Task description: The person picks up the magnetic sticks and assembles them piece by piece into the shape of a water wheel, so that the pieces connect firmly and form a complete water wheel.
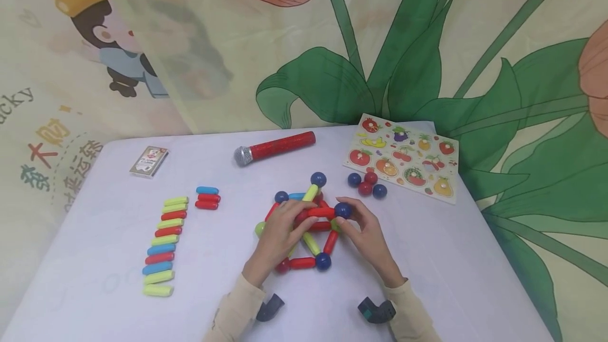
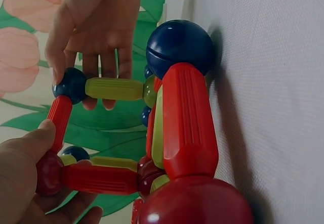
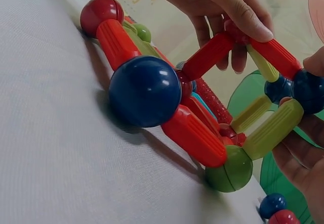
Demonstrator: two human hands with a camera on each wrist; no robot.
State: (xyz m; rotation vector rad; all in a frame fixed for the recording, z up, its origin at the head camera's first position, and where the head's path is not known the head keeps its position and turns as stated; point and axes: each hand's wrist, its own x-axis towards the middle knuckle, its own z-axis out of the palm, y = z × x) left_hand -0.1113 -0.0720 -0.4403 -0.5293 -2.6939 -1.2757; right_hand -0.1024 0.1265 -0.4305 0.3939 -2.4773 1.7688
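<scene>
A frame of red and yellow-green rods joined by balls (image 1: 311,226) stands on the white table (image 1: 475,278). My left hand (image 1: 300,216) grips a red ball (image 3: 235,29) at the top joint, thumb on its side (image 2: 48,173). My right hand (image 1: 345,216) pinches the dark blue ball (image 1: 343,210) at the other end of the top red rod (image 1: 322,212); the same blue ball (image 2: 71,85) shows in the left wrist view. Lower corners rest on the table: a blue ball (image 3: 145,91), a green ball (image 3: 229,169) and a red ball (image 3: 101,14).
A row of spare rods (image 1: 163,247) lies at the left, with three more rods (image 1: 207,198) beside it. Several loose balls (image 1: 367,184), a fruit puzzle board (image 1: 404,157), a toy microphone (image 1: 275,148) and a small card box (image 1: 149,161) lie farther back.
</scene>
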